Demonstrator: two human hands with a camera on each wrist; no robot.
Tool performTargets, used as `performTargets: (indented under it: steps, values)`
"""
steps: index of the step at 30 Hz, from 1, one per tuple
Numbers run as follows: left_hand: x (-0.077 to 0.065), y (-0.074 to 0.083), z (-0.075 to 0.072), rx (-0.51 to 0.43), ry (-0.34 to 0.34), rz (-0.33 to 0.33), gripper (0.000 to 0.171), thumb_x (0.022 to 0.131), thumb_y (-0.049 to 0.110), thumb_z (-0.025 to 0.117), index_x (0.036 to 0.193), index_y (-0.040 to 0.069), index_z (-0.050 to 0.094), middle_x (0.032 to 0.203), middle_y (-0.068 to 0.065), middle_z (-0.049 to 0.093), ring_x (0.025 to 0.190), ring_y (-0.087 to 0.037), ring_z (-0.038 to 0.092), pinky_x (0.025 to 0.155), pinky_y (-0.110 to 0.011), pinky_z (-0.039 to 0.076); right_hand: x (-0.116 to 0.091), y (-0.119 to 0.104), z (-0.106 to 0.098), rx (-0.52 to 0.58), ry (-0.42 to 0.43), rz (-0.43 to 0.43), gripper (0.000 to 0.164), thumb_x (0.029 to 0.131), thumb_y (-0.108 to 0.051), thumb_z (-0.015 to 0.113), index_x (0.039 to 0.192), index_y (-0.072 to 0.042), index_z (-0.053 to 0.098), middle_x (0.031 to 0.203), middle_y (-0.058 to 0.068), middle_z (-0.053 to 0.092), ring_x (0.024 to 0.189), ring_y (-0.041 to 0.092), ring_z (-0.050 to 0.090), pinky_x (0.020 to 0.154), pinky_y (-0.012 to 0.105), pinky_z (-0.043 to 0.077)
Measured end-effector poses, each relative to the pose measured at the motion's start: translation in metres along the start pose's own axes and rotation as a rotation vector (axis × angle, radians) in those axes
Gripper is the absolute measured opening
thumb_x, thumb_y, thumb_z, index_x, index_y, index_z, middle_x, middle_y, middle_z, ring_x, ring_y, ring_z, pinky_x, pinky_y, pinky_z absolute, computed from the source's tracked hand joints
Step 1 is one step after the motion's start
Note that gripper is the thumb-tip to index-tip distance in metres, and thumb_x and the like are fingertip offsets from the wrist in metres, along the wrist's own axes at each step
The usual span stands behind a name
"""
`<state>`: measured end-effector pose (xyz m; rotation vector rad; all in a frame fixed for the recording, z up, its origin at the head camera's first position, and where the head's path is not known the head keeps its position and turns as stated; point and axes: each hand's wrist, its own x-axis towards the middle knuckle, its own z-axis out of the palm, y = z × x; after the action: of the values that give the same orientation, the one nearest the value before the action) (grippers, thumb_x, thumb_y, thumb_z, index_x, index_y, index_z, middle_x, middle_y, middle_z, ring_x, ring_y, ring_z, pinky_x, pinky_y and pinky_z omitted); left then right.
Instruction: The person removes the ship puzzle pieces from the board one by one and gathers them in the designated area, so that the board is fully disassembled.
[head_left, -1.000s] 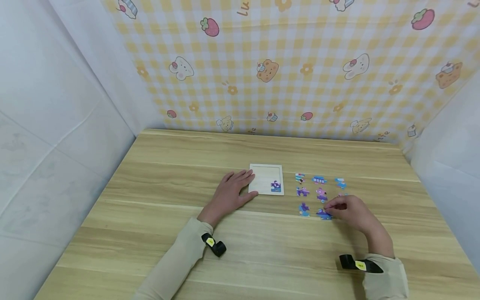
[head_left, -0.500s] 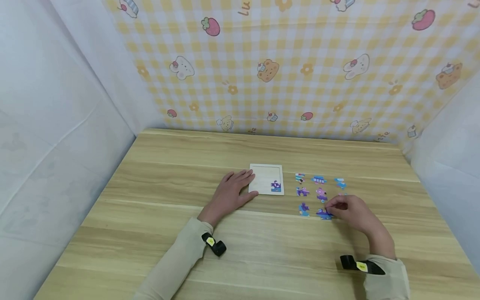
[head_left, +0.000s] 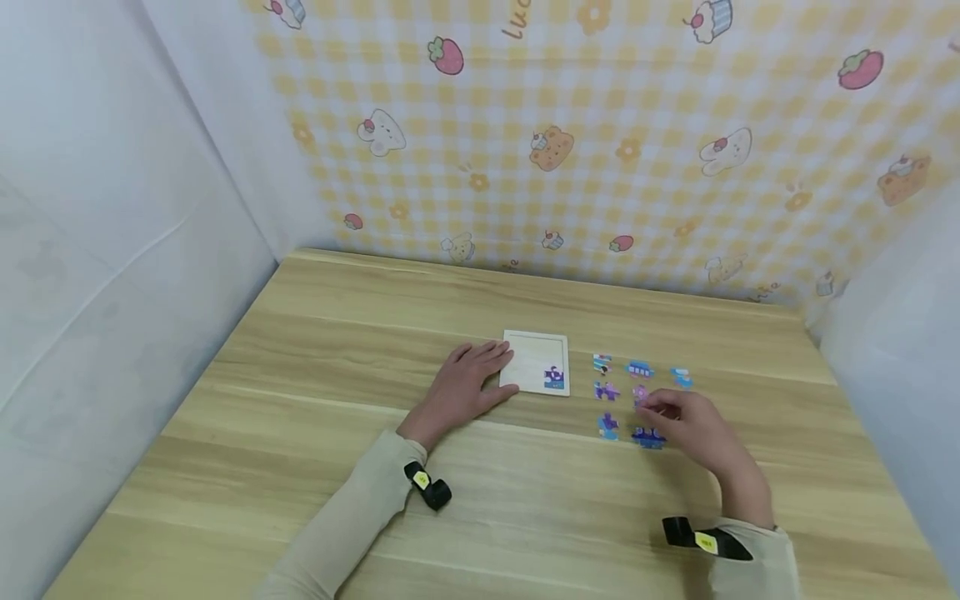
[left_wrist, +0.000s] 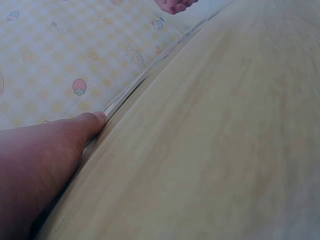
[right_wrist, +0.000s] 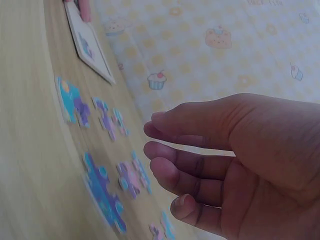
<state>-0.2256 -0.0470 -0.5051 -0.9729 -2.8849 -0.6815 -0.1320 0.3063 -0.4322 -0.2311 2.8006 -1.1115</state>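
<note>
My left hand lies flat with fingers spread, fingertips resting on the left edge of a square white puzzle tray. One purple and blue puzzle piece sits in the tray's lower right corner. Over the loose pieces hovers my right hand, fingers loosely bent. In the right wrist view nothing shows between its thumb and fingers. Its fingertips overlap a pink-purple piece in the head view. Just below them lies a dark purple and blue piece.
Other loose puzzle pieces lie in rough rows right of the tray: a striped one, a blue one, a light blue one, a purple one and a purple-blue one. A checked cloth hangs behind the wooden table.
My right hand has moved slightly left and away from the dark purple and blue piece, which now shows whole. The head view has tilted a little. My left hand stays on the tray.
</note>
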Motion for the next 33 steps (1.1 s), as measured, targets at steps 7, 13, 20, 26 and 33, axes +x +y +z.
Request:
performTargets:
  steps: [7,13,20,26,33]
  values:
    - [-0.001,0.000,0.001,0.019,-0.016,0.006,0.068,0.102,0.058,0.054,0.156,0.016,0.049,0.163,0.002,0.041,0.153,-0.018,0.033,0.126,-0.046,0.018,0.023,-0.019,0.017,0.039,-0.023,-0.058,0.019,0.104,-0.019,0.065,0.108,-0.004,0.077,0.098,0.004,0.072,0.082,0.015,0.060,0.066,0.027,0.051]
    - [-0.001,0.003,0.003,0.029,-0.027,0.009,0.068,0.103,0.059,0.053,0.156,0.017,0.049,0.163,0.003,0.041,0.153,-0.017,0.033,0.126,-0.046,0.018,0.046,-0.032,0.038,0.074,-0.054,-0.064,0.023,0.105,-0.021,0.063,0.111,-0.003,0.076,0.102,0.006,0.073,0.088,0.017,0.062,0.074,0.030,0.053]
    - [-0.007,0.006,0.010,0.017,-0.038,-0.001,0.068,0.103,0.059,0.052,0.156,0.017,0.049,0.163,0.004,0.040,0.153,-0.016,0.032,0.126,-0.045,0.018,0.064,-0.047,0.059,0.170,-0.063,-0.043,0.022,0.102,-0.015,0.066,0.114,0.001,0.075,0.099,0.011,0.072,0.084,0.019,0.061,0.071,0.029,0.053]
    - [-0.010,0.008,0.011,0.006,-0.030,0.001,0.068,0.103,0.060,0.051,0.155,0.017,0.050,0.162,0.004,0.041,0.152,-0.017,0.034,0.126,-0.046,0.020,0.073,-0.050,0.071,0.130,-0.045,0.009,0.031,0.095,-0.005,0.072,0.124,0.006,0.069,0.094,0.008,0.069,0.083,0.020,0.062,0.072,0.030,0.054]
    - [-0.006,0.005,0.000,0.039,0.008,-0.002,0.067,0.103,0.058,0.053,0.155,0.016,0.050,0.162,0.003,0.042,0.152,-0.018,0.035,0.125,-0.047,0.021,0.086,-0.053,0.077,0.082,-0.048,0.028,0.035,0.091,-0.004,0.076,0.124,0.008,0.070,0.096,0.010,0.070,0.083,0.020,0.059,0.073,0.032,0.052]
